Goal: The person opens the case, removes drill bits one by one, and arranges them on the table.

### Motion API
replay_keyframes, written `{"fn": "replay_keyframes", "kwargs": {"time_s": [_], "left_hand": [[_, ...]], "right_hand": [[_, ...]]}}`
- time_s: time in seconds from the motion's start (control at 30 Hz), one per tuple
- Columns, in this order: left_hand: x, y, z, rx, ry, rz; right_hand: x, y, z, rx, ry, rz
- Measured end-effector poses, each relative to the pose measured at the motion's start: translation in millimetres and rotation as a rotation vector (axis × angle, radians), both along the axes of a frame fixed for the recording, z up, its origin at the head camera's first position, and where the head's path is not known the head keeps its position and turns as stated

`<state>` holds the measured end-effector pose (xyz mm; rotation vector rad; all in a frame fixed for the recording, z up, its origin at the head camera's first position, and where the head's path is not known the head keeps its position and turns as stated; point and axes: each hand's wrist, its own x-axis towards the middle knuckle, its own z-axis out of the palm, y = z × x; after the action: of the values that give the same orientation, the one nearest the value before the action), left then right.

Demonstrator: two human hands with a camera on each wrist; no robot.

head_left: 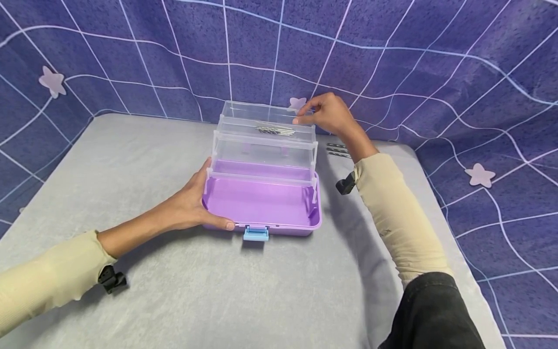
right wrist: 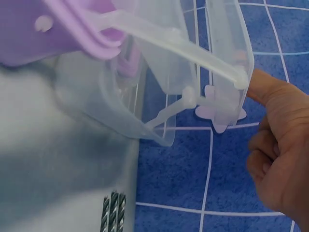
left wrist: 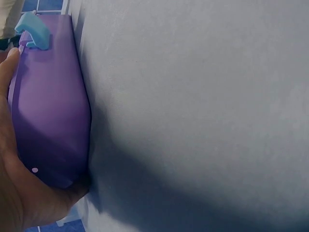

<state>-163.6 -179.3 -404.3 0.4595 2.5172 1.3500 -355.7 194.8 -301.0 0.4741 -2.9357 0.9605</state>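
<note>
A purple toolbox stands with its clear tiered trays fanned out toward the back. My left hand grips its left front corner, thumb along the front rim beside the light-blue latch, fingers at the side wall. Several drill bits lie together in an upper tray. Over that tray's right end is my right hand, its thumb and index finger apart with nothing visible between them. The right wrist view has the index finger reaching behind the clear tray wall, the other fingers bent.
On the grey tabletop, more drill bits lie side by side to the right of the toolbox, partly hidden by my right wrist in the head view. A blue-purple gridded curtain with pale stars hangs close behind the trays.
</note>
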Motion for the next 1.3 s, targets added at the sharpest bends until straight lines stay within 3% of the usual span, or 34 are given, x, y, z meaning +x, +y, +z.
{"fn": "replay_keyframes", "kwargs": {"time_s": [0.27,0.8,1.07,1.3], "left_hand": [[1.4,-0.2,-0.4,0.019,-0.011,0.002],[1.0,0.1,-0.9,0.022,-0.021,0.005],[0.9,0.3,0.1,0.003,-0.001,0.004],[0.8,0.6,0.7,0.008,-0.015,0.009]], "right_hand": [[-6.1,-15.2,2.7,0.119,0.06,0.022],[-7.6,-24.0,5.2,0.185,-0.006,-0.001],[-7.9,-21.7,7.7,0.262,-0.023,0.031],[-7.9,-19.5,7.0,0.239,-0.02,0.04]]}}
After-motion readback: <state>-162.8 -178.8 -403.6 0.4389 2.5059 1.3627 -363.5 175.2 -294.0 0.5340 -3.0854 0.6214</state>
